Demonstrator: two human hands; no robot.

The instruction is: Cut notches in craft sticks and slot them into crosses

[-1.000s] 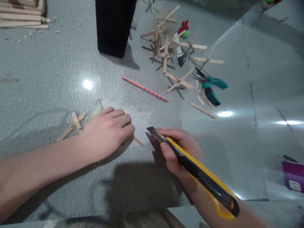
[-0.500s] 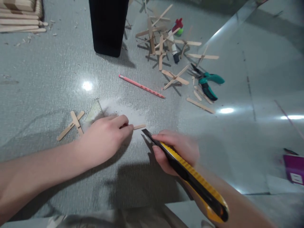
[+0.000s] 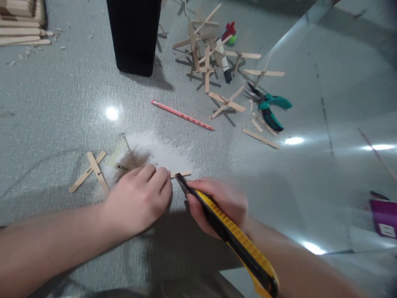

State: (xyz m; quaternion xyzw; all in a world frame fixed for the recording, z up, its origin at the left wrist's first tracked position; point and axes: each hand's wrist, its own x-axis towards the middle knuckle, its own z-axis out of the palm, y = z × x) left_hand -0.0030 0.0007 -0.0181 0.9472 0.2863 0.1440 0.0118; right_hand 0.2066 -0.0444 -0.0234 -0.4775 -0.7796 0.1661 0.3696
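Your right hand (image 3: 218,203) has the yellow cutter (image 3: 237,246) gripped, blade (image 3: 182,185) right at the stick (image 3: 185,173) your left hand (image 3: 141,198) is pinching, toward the table's (image 3: 62,116) near edge.

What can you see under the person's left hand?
One end of a wooden stick pokes out past the left hand, and a white patch spreads beyond the hand. The stick's other end and anything else beneath the hand are hidden.

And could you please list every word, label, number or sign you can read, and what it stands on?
No text is readable.
Teal-and-black pliers: lettering on the lower handle, too blurred.
Translucent ruler: dark print, too small.
Purple item: white mark, too blurred.
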